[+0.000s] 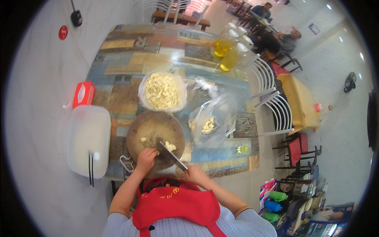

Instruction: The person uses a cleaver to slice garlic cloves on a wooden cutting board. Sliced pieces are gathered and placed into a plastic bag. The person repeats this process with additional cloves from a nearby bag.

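My right hand [196,175] grips the handle of a cleaver [173,156], its blade slanting across a round wooden chopping board [154,126]. On the board's near edge rests my left hand [146,160], fingertips bent around a small pale piece that looks like a garlic clove, close to the blade. Cut garlic [170,146] lies just right of the blade, and a single small piece [143,139] is left of it. Beyond the board stands a bag-lined container of chopped garlic [161,90]. Peeled cloves [208,125] sit in a clear plastic bag [220,114] to the right.
A lidded plastic tub [88,139] with black chopsticks [91,169] on it is at left, by a red tissue box [84,94]. Bottles of yellow liquid [232,57] stand far right, a small glass [243,149] nearer. White chairs [274,111] line the right edge. People [262,13] sit beyond.
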`<action>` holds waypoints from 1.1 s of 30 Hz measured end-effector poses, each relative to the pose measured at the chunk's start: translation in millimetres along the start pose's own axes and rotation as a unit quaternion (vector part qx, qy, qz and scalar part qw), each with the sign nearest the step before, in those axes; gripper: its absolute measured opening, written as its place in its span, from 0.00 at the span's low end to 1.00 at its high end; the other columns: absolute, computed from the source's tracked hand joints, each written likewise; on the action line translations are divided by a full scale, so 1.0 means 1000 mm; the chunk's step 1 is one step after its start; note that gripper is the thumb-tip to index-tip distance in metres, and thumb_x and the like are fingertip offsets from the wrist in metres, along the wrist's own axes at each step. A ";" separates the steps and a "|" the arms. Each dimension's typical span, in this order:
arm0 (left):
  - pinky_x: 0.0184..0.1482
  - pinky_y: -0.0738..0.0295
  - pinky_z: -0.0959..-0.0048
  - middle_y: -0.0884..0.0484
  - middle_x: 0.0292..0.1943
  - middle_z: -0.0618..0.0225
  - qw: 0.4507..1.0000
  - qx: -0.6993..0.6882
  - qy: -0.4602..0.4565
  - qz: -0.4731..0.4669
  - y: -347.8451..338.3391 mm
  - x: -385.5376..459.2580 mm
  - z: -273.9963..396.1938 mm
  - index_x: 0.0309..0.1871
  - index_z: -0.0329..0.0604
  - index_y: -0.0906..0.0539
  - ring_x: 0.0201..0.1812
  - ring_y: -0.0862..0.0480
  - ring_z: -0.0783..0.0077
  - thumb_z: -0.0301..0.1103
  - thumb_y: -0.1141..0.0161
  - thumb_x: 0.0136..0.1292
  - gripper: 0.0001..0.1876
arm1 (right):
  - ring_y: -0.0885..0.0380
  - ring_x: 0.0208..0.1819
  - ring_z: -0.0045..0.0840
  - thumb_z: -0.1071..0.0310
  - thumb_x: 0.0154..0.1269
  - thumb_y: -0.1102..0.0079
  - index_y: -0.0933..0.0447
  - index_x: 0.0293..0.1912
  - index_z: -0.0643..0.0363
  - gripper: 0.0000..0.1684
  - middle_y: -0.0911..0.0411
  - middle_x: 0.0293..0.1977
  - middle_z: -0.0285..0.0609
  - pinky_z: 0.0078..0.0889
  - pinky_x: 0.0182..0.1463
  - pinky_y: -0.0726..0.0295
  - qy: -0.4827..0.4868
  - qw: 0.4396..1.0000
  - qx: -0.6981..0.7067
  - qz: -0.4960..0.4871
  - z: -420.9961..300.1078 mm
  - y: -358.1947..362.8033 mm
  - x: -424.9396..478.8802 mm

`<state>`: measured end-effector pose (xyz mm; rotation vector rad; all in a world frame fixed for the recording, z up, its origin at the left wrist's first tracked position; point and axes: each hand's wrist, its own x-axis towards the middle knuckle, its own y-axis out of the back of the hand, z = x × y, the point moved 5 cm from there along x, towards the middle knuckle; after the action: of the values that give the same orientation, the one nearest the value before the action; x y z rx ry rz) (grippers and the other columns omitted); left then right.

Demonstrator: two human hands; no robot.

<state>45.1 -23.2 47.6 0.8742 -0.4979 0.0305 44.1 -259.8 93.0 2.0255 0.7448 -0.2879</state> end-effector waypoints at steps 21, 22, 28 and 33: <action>0.40 0.22 0.66 0.20 0.40 0.61 0.998 -0.025 -0.008 0.065 -0.005 -0.006 0.016 0.37 0.37 0.19 0.38 0.19 0.59 0.23 0.41 0.49 0.10 | 0.20 0.32 0.58 0.68 0.62 0.47 0.22 0.38 0.67 0.11 0.21 0.26 0.64 0.57 0.39 0.21 0.014 0.998 -0.062 0.007 -0.013 0.003 -0.006; 0.39 0.22 0.66 0.20 0.39 0.61 0.998 -0.023 -0.009 0.062 -0.006 -0.005 0.015 0.37 0.37 0.19 0.38 0.19 0.59 0.23 0.40 0.49 0.10 | 0.20 0.32 0.58 0.68 0.62 0.47 0.22 0.37 0.66 0.11 0.21 0.26 0.64 0.57 0.39 0.21 0.015 0.998 -0.063 0.004 -0.016 0.004 -0.007; 0.38 0.22 0.67 0.19 0.38 0.62 0.998 -0.017 -0.006 0.056 -0.007 -0.003 0.014 0.36 0.38 0.19 0.37 0.19 0.61 0.24 0.39 0.50 0.08 | 0.19 0.32 0.55 0.68 0.63 0.50 0.23 0.35 0.65 0.10 0.20 0.26 0.62 0.56 0.38 0.21 0.014 0.995 -0.094 -0.020 -0.035 0.009 -0.016; 0.38 0.22 0.67 0.19 0.38 0.62 0.998 -0.019 -0.010 0.066 -0.006 -0.003 0.015 0.35 0.37 0.18 0.36 0.19 0.61 0.23 0.39 0.52 0.07 | 0.19 0.33 0.55 0.68 0.63 0.51 0.23 0.37 0.64 0.10 0.20 0.27 0.61 0.55 0.38 0.21 0.007 0.994 -0.107 -0.026 -0.031 -0.002 -0.010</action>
<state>37.8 -38.1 50.0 0.8040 -0.5725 0.1323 32.4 -236.4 112.8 1.8094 0.8026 -0.2139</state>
